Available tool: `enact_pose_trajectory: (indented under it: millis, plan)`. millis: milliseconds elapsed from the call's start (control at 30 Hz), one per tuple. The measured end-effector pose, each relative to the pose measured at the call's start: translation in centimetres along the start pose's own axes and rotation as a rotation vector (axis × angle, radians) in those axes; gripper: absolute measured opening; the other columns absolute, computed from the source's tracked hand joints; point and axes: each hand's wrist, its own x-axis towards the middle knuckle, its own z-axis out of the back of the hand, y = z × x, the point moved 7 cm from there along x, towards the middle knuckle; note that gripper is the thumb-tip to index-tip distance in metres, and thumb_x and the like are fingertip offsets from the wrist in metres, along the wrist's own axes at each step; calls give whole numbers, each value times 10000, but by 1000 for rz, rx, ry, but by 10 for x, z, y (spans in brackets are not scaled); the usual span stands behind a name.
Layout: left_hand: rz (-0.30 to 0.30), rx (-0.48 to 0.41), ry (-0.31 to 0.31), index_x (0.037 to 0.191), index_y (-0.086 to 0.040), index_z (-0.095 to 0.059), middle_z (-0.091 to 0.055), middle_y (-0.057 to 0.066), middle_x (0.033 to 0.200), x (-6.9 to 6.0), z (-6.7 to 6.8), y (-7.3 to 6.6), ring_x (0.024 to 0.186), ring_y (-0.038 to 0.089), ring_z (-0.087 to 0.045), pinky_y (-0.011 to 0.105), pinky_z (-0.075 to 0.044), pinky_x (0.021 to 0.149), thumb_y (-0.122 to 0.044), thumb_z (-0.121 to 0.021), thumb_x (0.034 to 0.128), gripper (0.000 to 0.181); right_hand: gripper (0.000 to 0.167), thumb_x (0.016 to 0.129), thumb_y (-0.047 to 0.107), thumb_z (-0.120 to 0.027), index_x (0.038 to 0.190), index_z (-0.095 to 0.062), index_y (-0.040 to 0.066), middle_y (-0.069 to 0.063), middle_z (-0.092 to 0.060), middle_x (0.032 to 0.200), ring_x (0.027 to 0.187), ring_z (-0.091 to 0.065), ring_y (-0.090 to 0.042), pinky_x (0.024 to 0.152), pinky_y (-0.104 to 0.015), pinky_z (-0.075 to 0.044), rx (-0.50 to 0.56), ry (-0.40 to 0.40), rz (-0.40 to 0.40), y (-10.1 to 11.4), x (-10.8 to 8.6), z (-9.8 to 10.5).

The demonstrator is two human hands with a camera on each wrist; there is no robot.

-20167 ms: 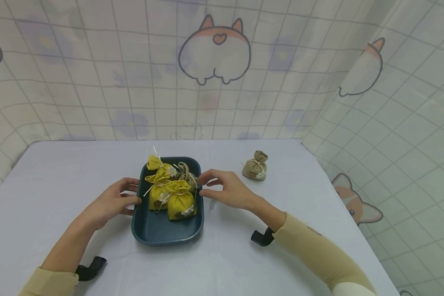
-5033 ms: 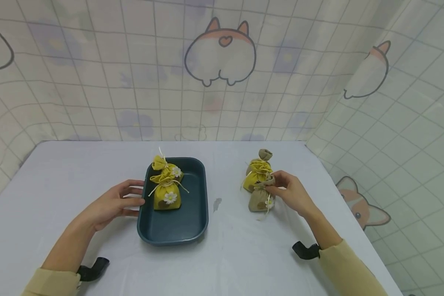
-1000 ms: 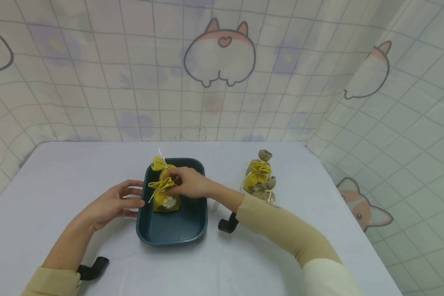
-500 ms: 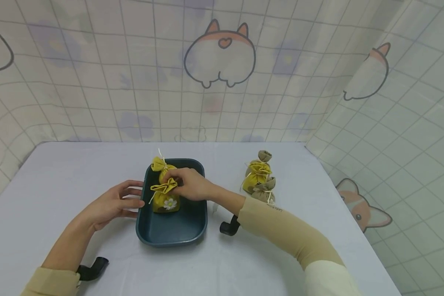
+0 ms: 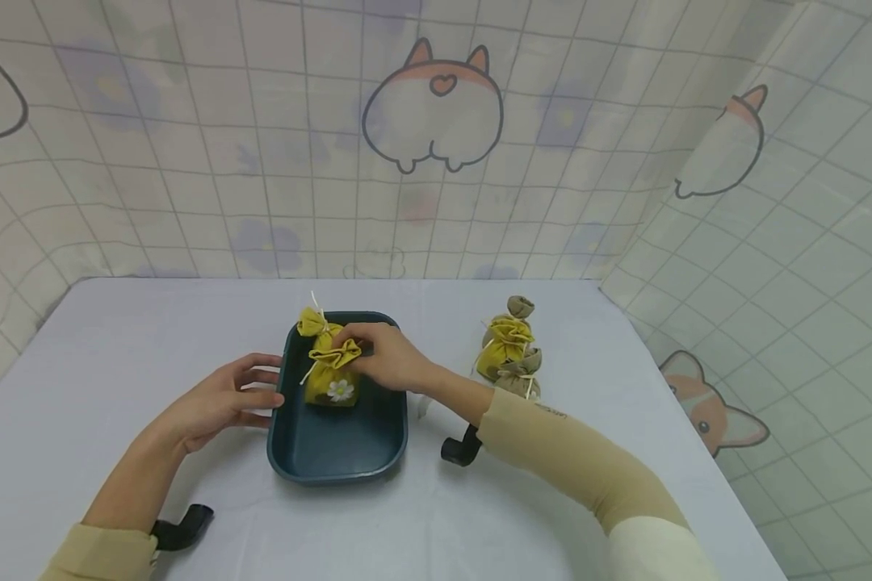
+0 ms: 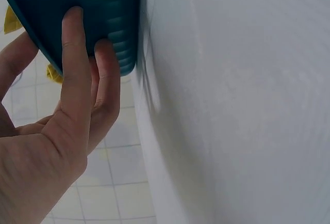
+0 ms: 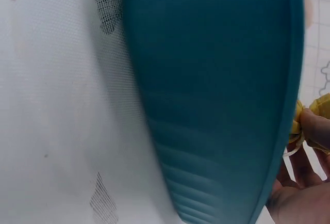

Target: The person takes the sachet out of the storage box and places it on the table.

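Note:
The dark teal tray (image 5: 337, 448) stands on the table with two yellow drawstring pouches in it. My right hand (image 5: 392, 359) pinches the neck of the nearer yellow pouch (image 5: 330, 389), which bears a white flower. Behind it, the other yellow pouch (image 5: 312, 324) leans at the far left corner, partly covered. In the right wrist view, my right hand (image 7: 304, 182) pinches yellow cloth (image 7: 322, 105) beyond the tray wall (image 7: 216, 79). My left hand (image 5: 221, 399) rests against the tray's left side; the left wrist view has its extended fingers (image 6: 76, 64) touching the outer wall.
Right of the tray, two tan pouches and one yellow pouch (image 5: 496, 359) stand close together in a row; the front tan pouch (image 5: 516, 383) overlaps the yellow one. A patterned curtain (image 5: 429, 210) hangs behind the white-covered table (image 5: 436, 516).
Over twenty seconds, two pouches, one yellow and one tan, went from the tray to the row on the right. Just now my right hand raised the nearer yellow pouch slightly, rightward and away.

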Motion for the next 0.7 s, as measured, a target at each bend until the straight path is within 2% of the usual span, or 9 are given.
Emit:
enact_pose_trajectory:
  millis: [200, 500, 700]
  plan:
    - [-5, 3, -4, 1555, 21, -256, -393, 310, 1456, 0, 0, 0, 1157, 324, -595, 469, -590, 900, -129, -729, 961, 774, 244, 930, 6, -740, 1155, -701, 91, -40, -675, 1190, 1023, -621, -149, 895, -225, -522, -4, -30, -24, 2, -5, 10]
    - [-16, 7, -4, 1549, 29, -264, -405, 313, 1442, -1, 0, 0, 1138, 332, -603, 469, -591, 896, -109, -716, 965, 751, 244, 947, 21, -718, 1176, -704, 105, -32, -682, 1215, 1062, -648, -166, 881, -249, -541, 24, -70, -52, 0, -12, 25]
    - [-12, -3, -4, 1553, 33, -257, -401, 319, 1452, -2, -1, 0, 1137, 325, -610, 465, -590, 899, -110, -713, 969, 755, 242, 945, 6, -710, 1165, -696, 106, -11, -682, 1168, 985, -639, -155, 810, -255, -560, 60, -81, -50, 0, -19, 35]
